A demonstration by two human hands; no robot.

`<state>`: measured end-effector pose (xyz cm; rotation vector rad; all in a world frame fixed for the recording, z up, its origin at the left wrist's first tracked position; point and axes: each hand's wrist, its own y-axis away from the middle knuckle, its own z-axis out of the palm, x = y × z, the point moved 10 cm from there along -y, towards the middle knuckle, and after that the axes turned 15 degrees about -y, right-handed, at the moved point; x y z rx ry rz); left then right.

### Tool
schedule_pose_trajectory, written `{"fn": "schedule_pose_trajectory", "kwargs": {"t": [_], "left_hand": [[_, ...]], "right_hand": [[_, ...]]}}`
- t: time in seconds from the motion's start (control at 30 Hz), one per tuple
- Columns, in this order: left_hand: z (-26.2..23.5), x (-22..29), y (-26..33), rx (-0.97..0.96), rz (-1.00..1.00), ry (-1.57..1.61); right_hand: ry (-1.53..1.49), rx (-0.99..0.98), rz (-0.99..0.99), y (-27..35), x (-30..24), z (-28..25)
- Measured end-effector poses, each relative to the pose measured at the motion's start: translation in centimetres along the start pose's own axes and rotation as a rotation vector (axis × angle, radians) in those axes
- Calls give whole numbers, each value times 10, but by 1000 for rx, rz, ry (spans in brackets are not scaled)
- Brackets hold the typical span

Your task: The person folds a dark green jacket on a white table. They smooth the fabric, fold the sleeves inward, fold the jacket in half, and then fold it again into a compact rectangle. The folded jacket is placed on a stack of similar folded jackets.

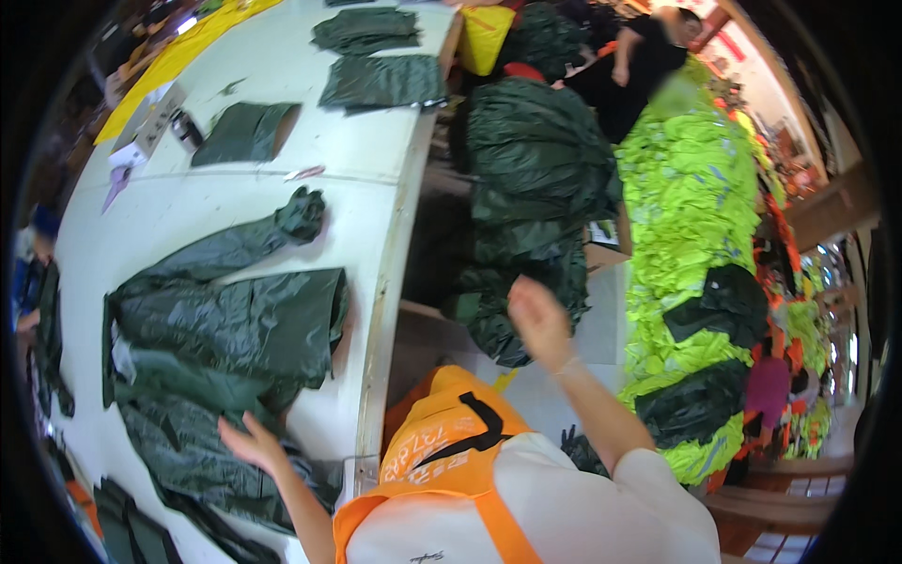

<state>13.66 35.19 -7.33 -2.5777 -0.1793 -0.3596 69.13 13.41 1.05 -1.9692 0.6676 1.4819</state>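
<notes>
A dark green waterproof jacket (225,315) lies spread on the white table (362,202), one sleeve stretched toward the far side and its lower folds rumpled. My left hand (252,442) is over the near part of the jacket, thumb and fingers apart, holding nothing; whether it touches the fabric I cannot tell. Off the table's right edge, my right hand (540,320) is raised in front of a heap of dark green garments (540,160). Its fingers are loosely extended, slightly blurred, and nothing shows in them.
Folded dark green pieces (383,82) lie at the table's far end. A dark bottle (186,129) and a white box (146,132) stand far left. On the right is a long pile of yellow-green garments (691,207). A person in black (639,75) stands at the back right.
</notes>
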Motion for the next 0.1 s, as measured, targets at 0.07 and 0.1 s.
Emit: {"fn": "schedule_pose_trajectory", "kwargs": {"t": [0.07,0.1], "left_hand": [[7,35,-7,-87,-17,48],[12,49,-5,-52,35,60]], "right_hand": [[-456,-97,-231,-38,-144,-3],[-506,-110,-196,-32,-130,6]]}}
